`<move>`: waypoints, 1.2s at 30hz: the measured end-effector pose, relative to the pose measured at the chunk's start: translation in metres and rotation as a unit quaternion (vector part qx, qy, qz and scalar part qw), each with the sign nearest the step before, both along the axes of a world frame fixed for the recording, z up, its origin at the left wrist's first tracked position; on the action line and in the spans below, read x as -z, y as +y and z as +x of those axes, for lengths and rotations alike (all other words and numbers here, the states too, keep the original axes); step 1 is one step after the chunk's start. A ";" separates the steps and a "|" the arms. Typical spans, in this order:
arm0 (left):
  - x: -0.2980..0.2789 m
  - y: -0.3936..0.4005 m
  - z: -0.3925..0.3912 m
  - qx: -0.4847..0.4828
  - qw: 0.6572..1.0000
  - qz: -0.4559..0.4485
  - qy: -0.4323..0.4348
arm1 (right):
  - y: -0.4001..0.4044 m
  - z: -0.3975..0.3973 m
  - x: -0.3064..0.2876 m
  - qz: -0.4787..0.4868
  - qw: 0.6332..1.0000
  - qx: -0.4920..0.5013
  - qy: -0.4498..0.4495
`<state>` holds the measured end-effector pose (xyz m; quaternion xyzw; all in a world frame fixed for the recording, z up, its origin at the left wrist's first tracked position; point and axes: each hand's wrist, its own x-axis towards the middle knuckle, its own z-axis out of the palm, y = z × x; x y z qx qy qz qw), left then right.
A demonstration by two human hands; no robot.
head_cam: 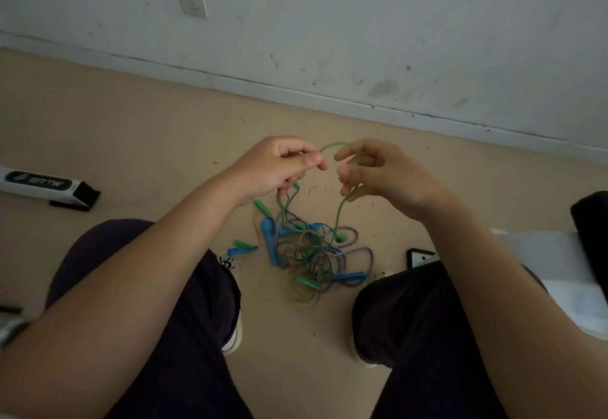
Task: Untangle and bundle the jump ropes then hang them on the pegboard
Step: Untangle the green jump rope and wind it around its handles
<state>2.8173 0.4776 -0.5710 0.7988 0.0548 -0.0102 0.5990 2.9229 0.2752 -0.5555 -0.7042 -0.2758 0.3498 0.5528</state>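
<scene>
Left hand (273,168) and right hand (378,171) pinch green rope (332,146) above tangle (312,254) on floor (131,142); feed slack gently, avoid tightening knots

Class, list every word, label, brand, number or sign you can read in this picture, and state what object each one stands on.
Dark panel on the long white box lying on the floor at left: pale lettering, too blurred to read.
White wall socket plate: no readable marking.
Small black-and-white figure at the trouser hem: a picture, not text.
Nothing else carries writing.
</scene>
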 end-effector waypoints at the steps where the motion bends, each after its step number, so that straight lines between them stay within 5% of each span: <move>1: 0.000 -0.003 0.000 -0.001 1.000 -0.001 0.000 | 0.002 -0.003 0.000 -0.003 1.000 -0.015 0.002; 12: 0.009 -0.007 0.006 0.030 0.998 -0.025 0.043 | 0.007 -0.005 -0.001 0.012 0.997 0.029 -0.076; 17: 0.012 -0.014 0.007 0.075 0.995 -0.004 0.058 | 0.008 -0.009 0.002 0.030 0.999 0.007 0.010; 22: 0.012 -0.008 0.006 0.102 0.989 0.021 0.102 | 0.004 -0.001 0.003 0.041 0.997 0.068 0.001; 28: 0.015 0.007 0.003 0.057 0.989 0.085 0.108 | -0.007 0.014 0.011 -0.002 0.978 0.202 -0.054; 36: 0.019 0.007 0.000 0.020 0.991 0.109 0.079 | -0.005 0.013 0.020 -0.115 0.950 0.188 -0.222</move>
